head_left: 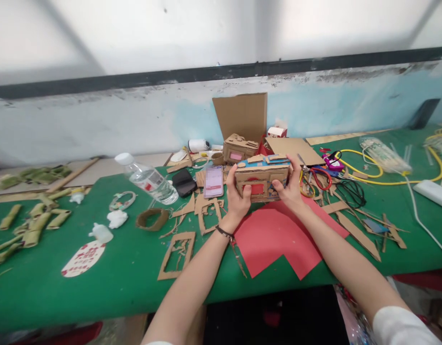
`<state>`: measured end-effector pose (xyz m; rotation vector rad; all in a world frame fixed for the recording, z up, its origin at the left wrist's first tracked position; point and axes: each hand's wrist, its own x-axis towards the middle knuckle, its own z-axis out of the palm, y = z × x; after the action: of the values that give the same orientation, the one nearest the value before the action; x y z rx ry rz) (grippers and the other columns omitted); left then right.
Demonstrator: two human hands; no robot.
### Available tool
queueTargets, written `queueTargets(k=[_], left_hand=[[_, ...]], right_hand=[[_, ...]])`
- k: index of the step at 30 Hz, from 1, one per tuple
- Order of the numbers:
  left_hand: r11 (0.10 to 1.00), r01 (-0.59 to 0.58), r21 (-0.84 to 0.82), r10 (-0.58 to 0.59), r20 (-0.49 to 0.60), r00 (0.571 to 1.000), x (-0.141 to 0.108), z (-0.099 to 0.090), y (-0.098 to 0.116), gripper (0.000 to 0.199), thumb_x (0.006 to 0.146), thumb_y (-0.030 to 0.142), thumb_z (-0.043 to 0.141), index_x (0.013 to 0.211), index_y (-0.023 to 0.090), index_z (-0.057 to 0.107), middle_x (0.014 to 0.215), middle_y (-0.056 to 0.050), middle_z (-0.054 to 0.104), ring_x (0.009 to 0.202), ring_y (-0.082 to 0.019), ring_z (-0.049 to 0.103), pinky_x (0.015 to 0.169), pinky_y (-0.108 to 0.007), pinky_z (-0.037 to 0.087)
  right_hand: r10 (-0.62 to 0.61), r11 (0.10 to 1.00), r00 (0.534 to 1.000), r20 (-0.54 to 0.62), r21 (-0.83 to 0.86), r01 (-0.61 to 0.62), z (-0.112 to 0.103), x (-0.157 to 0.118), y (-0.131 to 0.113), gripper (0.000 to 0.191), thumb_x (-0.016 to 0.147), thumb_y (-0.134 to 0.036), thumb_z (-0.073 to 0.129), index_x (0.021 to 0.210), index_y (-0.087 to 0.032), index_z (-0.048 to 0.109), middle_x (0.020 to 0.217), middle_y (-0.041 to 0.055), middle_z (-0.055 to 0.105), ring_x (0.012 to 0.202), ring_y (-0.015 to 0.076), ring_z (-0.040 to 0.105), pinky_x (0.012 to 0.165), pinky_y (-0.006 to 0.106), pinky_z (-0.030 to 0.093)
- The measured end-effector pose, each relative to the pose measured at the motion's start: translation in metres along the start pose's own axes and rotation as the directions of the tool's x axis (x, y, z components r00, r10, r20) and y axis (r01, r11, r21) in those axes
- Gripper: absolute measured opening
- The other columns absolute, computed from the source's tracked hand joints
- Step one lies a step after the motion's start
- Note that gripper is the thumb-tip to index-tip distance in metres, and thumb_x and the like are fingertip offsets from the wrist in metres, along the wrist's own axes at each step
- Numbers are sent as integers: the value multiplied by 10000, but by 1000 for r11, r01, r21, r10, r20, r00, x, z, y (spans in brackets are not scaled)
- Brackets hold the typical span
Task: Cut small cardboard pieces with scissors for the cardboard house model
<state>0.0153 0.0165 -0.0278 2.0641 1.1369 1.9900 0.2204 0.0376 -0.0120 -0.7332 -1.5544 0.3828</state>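
Both hands hold a brown cardboard box model [262, 178] with a red panel on its front and blue patches on top. My left hand [238, 199] grips its left end, thumb on the front face. On the right end is my right hand [292, 189], its thumb also pressed to the front. Below the box, a red paper sheet [282, 235] with a notched lower edge lies on the green table. Behind the box stands a second cardboard model [238, 148] with a pink panel.
A water bottle [147, 178], a phone [214, 181] and a cardboard frame [177, 255] lie left of my hands. Cardboard scraps [357, 235] and a yellow hose [386, 182] are on the right. An upright cardboard sheet [242, 115] leans on the wall.
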Motion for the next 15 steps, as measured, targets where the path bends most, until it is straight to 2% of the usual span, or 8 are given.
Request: queueTargets(k=[3, 5, 7, 9, 11, 13, 15], left_hand=[[999, 45, 6, -46, 22, 999, 4, 0, 1, 743, 1106, 595, 535, 1730, 277, 284, 1684, -175, 512, 1565, -296, 534, 1302, -450, 434], [997, 81, 14, -81, 34, 996, 12, -4, 1, 722, 1108, 592, 537, 1723, 282, 321, 1694, -165, 516, 1582, -291, 517, 1323, -457, 408], [993, 118, 19, -119, 7, 993, 22, -11, -1, 689, 1114, 581, 531, 1712, 282, 364, 1733, -150, 479, 1630, -279, 456, 1360, -450, 353], [984, 172, 44, -167, -88, 982, 34, -23, -4, 689, 1124, 584, 501, 1716, 260, 364, 1784, -147, 408, 1677, -265, 377, 1396, -437, 281], [971, 226, 77, -204, -226, 952, 44, -36, -9, 719, 1127, 602, 474, 1731, 240, 329, 1816, -149, 345, 1705, -254, 318, 1416, -428, 227], [959, 269, 85, -224, -349, 910, 52, -48, -14, 751, 1128, 616, 455, 1747, 228, 279, 1831, -157, 305, 1713, -247, 299, 1419, -424, 220], [953, 292, 78, -231, -433, 871, 56, -57, -17, 770, 1130, 622, 445, 1756, 224, 238, 1842, -166, 267, 1714, -248, 299, 1416, -428, 233]], right_hand=[[55, 998, 995, 84, -32, -52, -8, 5, 5, 938, 1011, -802, 576, 1754, -375, 193, 1637, 117, 581, 1448, 346, 651, 1195, 559, 585], [83, 994, 986, 147, -87, -71, -18, 10, 9, 845, 1051, -760, 541, 1749, -384, 247, 1597, 104, 632, 1372, 334, 703, 1136, 544, 620], [73, 982, 993, 97, -179, -55, -30, 16, 12, 715, 1100, -688, 502, 1721, -375, 332, 1585, 108, 640, 1313, 311, 724, 1119, 533, 619], [47, 957, 999, -12, -286, -48, -39, 22, 13, 599, 1134, -599, 480, 1675, -348, 417, 1536, 123, 658, 1249, 292, 733, 1085, 516, 625], [5, 922, 997, -73, -387, -32, -41, 30, 12, 497, 1151, -518, 467, 1600, -312, 517, 1457, 132, 690, 1212, 293, 727, 1062, 510, 624], [-54, 879, 997, -54, -477, 22, -34, 42, 10, 424, 1150, -457, 460, 1502, -277, 613, 1391, 139, 714, 1246, 317, 699, 1097, 534, 594], [-100, 827, 994, 35, -553, 103, -18, 62, 8, 399, 1134, -419, 469, 1430, -247, 674, 1374, 149, 723, 1339, 352, 642, 1175, 575, 532]])
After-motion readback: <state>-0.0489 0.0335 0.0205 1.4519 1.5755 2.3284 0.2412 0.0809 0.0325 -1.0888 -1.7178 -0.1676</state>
